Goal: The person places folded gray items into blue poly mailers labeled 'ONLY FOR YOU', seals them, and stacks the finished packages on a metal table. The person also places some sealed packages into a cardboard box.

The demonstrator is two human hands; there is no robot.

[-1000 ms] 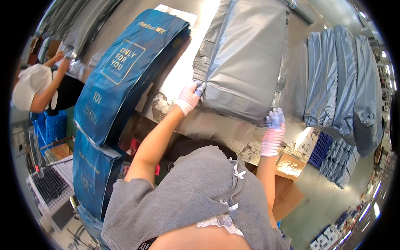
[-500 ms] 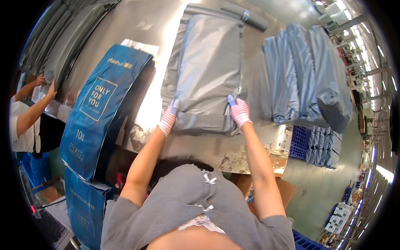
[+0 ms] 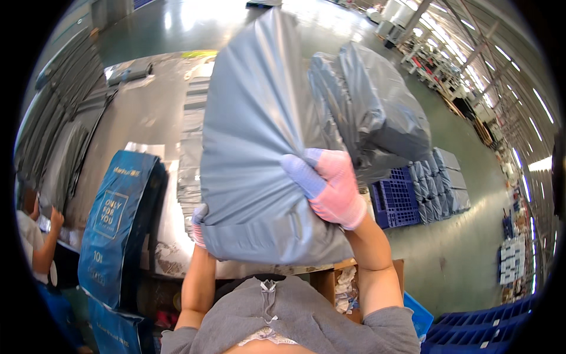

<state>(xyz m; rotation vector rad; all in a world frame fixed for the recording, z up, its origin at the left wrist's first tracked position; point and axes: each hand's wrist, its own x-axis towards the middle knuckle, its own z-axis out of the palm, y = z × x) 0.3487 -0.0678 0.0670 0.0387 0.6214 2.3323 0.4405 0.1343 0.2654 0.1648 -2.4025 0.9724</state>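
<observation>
A filled grey-blue plastic mailing bag (image 3: 247, 141) is raised off the metal table (image 3: 141, 112), its far end tilted up. My right hand (image 3: 336, 186), in a pink and lilac knit glove, grips the bag near its right side and gathers the film into creases under the fingers. At the bag's lower left corner, my gloved left hand (image 3: 199, 227) holds the edge; most of its fingers are behind the bag. Flat grey mailing bags (image 3: 191, 135) lie stacked on the table, partly hidden by the raised one.
Several filled grey bags (image 3: 383, 100) stand to the right. A tall blue printed bag (image 3: 112, 218) is on the left, near another person (image 3: 44, 236). Below the table edge sits a cardboard box (image 3: 400, 271) of crumpled scraps. A blue-purple plastic pallet (image 3: 394, 197) rests on the floor.
The filled bag has come up from lying flat on the table to a tilted, raised position. My right hand has shifted from its edge onto its face. The view has turned.
</observation>
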